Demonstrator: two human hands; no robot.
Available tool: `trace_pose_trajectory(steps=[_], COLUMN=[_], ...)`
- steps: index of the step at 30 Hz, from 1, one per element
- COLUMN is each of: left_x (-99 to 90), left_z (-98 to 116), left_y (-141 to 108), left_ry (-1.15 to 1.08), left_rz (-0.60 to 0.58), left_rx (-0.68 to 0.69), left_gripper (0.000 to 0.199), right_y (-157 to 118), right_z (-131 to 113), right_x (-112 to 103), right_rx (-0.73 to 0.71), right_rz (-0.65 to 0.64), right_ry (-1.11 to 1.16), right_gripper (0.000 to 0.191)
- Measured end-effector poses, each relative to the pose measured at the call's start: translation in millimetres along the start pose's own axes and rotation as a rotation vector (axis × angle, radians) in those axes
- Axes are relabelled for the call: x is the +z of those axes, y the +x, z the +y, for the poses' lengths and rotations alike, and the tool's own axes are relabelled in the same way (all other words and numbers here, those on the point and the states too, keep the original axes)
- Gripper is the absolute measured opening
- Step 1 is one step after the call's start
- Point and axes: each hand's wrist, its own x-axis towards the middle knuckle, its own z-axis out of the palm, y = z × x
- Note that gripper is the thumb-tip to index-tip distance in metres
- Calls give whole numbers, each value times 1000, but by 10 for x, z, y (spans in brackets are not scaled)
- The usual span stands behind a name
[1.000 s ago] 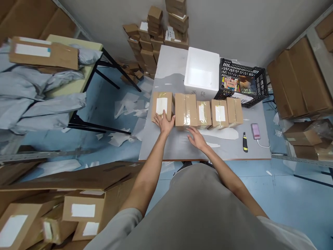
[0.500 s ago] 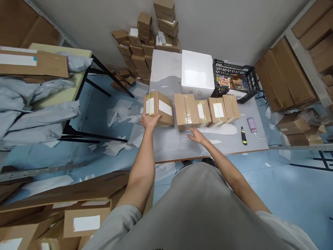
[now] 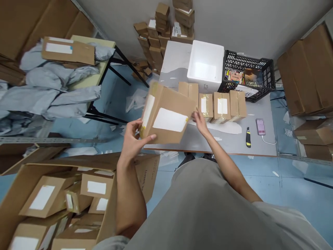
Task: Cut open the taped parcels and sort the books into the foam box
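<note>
The brown taped cardboard box with white labels [image 3: 168,113] has risen from the grey tabletop [image 3: 236,141] and is held tilted above its left part. The left hand [image 3: 134,139] grasps its lower left corner; the right hand [image 3: 199,122] is at its right edge, whether gripping cannot be told. Behind, sealed brown cardboard boxes [image 3: 221,107] line up before a white foam bin [image 3: 205,82]; white paper scraps [image 3: 136,99] litter the pale blue floor [image 3: 299,198].
</note>
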Motion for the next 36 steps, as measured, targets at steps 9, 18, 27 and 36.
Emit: trace_pose_trajectory(steps=[9, 18, 27, 36], left_x=[1414, 2835, 3081, 2719], left_z=[236, -150, -598, -951], left_y=[-330, -286, -473, -949], left_ry=[-1, 97, -2, 71], left_rz=[-769, -829, -431, -427], left_rx=[32, -61, -223, -523], left_gripper=[82, 85, 89, 101], right_y=[-1373, -1745, -1972, -1813], right_z=[319, 1079, 1486, 1577], right_x=[-2221, -2669, -2396, -2183], right_rx=[128, 210, 363, 396], right_rz=[77, 121, 58, 43], right_ry=[47, -152, -159, -231], right_gripper=[89, 86, 89, 77])
